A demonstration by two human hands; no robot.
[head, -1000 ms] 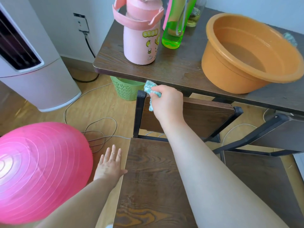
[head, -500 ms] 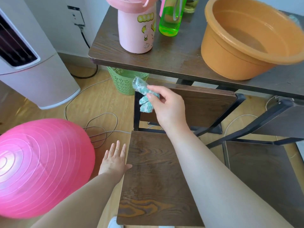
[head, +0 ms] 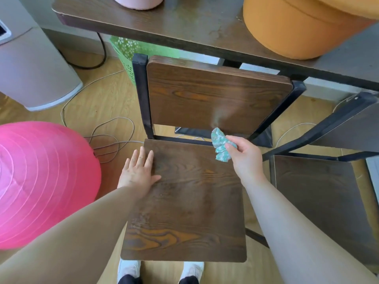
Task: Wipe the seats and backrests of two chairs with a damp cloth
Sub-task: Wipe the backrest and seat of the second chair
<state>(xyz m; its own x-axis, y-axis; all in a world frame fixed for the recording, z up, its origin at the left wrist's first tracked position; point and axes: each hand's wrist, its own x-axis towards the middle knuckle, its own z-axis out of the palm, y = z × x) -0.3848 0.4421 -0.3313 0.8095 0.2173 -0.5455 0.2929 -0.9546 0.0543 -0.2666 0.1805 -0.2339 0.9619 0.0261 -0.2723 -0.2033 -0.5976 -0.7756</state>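
While the left hand (head: 137, 173) is lying flat, fingers spread, on the dark wooden chair seat (head: 190, 212), the right hand (head: 245, 158) is pinching a scrunched teal cloth (head: 219, 144) just above the seat's back edge.

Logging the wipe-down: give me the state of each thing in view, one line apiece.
right hand: pinching the cloth.
cloth: bunched, by the lower edge of the backrest.
left hand: flat, fingers straight, on the left rear of the seat.
near chair: upright, backrest toward the table.
second chair: upright at the right, untouched.
basin: upright on the table, inside hidden.
pink ball: on the floor, left of the near chair.
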